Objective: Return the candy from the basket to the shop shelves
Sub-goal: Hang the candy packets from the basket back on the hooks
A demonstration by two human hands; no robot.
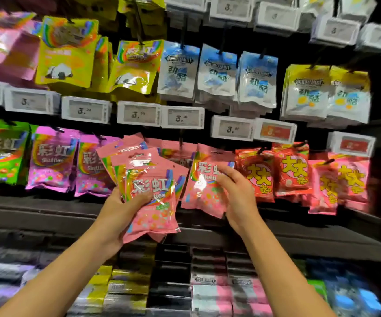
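— Several pink Skittles pouches (152, 191) sit fanned in the left hand (125, 202); I count at least four overlapping tops, though the exact number behind the front one cannot be told.

— Pose of that hand?

— Left forearm rises from the lower left. Fingers are curled behind the fan, thumb pressed across the front pouch near its lower left, gripping the stack in front of the pegs, just left of centre.

— And the right hand (237, 197)?

— Right forearm comes up from the lower right. The hand is relaxed, fingers loosely spread and slightly bent, fingertips (225, 171) touching the face of one hanging pink pouch (202, 186) on the middle row. It pinches nothing that I can see.

— Stock on that row?

— From the left: one green Skittles pouch (1, 152) in front, two purple Skittles facings (52, 159), then the pink section, then four red and pink roll-gum packs (294, 172) to the right.

— Upper row?

— Two yellow pouches with a panda print (67, 53) in front and more behind, three blue-and-white Doublemint packs (217, 69), two yellow-topped Doublemint packs (326, 92) at far right.

— Labels?

— Seven electronic price tags (139, 114) between the rows, most reading 3-something; one with a red face (275, 132). Another red one sits further right. Near shelves below hold boxed gum (210, 291), too blurred to count.
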